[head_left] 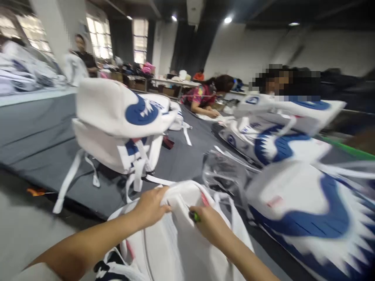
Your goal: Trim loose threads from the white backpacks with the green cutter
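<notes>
A white backpack [158,242] lies open in front of me, its zipper edge running down the left side. My left hand [152,207] is closed on the bag's upper rim, thumb toward the opening. My right hand [211,226] is closed around a small tool with a black and green handle [194,215], at the inner edge of the opening. The tool's tip is hard to make out against the white cloth. Close to the right hand is a red tag [204,199] on the rim.
White and blue bags are stacked on the grey-covered table [187,156]: one pile [99,109] at left, another [281,144] at right, and a large bag [299,195] nearer. Clear plastic [222,171] lies between. A co-worker [202,97] leans over the far side; other people are beyond.
</notes>
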Demonstrator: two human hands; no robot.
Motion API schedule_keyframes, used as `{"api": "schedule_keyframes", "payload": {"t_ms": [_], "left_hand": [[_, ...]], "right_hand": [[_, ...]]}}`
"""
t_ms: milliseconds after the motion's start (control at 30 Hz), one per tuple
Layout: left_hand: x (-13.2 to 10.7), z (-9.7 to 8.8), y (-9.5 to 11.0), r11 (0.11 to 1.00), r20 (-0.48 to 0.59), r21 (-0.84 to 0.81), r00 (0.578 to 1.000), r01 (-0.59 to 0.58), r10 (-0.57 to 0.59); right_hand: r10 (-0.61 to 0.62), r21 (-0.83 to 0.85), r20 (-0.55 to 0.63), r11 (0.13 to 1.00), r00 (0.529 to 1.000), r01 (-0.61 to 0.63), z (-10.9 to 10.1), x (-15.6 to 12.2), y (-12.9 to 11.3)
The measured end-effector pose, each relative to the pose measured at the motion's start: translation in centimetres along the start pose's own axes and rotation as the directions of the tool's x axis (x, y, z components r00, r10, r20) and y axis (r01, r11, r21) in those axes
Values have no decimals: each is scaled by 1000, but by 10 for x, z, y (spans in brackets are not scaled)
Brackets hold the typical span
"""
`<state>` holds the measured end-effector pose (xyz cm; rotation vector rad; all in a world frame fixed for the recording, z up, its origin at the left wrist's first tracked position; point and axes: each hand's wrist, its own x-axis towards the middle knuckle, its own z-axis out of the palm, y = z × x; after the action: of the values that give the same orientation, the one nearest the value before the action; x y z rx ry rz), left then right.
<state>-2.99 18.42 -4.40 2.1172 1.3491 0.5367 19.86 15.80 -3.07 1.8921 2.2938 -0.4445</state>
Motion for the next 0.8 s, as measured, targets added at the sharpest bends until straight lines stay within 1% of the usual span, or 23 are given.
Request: {"api": "schedule_keyframes", "payload": {"t_ms": [67,100,133,200,267,333,400,433,467,533,600,633,667,733,767,800], "left_hand": [[2,3,-3,1000,7,2,1000,9,-9],[2,4,-5,1000,3,5,1000,11,-11],[3,5,-6,1000,-1,8,1000,11,-11],[2,7,-8,1000,-10,-1,1000,14,-14],[2,8,-7,1000,1,-28,1000,13,-13],[2,7,-6,998,21,-59,1000,10,-9],[2,6,-6,997,38,-79,999,8,-5],[2,5,-6,996,40,-84,999,11,-7],[2,4,-6,996,40,-84,999,14,-11],[-1,2,-6,997,41,-77,999,17,-14],[-4,-1,-5,997,48,-75,999,8,-4],[-5,-2,-5,997,50,-80,999,5,-1],[-5,-4,-4,996,50,-89,999,4,1],[-1,-9,-4,993,45,-115,999,18,-13],[3,-11,-5,992,50,-124,998,38,-32],[7,-13,-5,989,76,-133,996,60,-50]], "right_hand": [[25,-32,-19,999,999,-26,11,5,13],[24,-46,-50,999,998,-26,16,8,20],[17,-36,-129,999,991,-21,20,12,26],[-1,40,-225,999,974,11,22,19,30],[-53,161,-237,982,970,93,17,25,21],[-127,257,-220,949,967,183,9,29,5],[-182,274,-228,931,957,242,-2,29,-9],[-192,235,-222,941,956,243,-6,27,-12],[-194,160,-205,961,959,228,-9,24,-12],[-162,-65,-128,986,978,155,-8,11,-1],[-95,-265,-50,961,994,79,0,-6,19],[-62,-317,-31,947,998,49,7,-17,31],[-32,-341,-27,940,999,21,13,-27,42],[27,-333,-64,942,998,-47,25,-47,59],[62,-303,-93,949,994,-88,28,-57,64],[102,-250,-115,960,988,-128,31,-66,65]]}}
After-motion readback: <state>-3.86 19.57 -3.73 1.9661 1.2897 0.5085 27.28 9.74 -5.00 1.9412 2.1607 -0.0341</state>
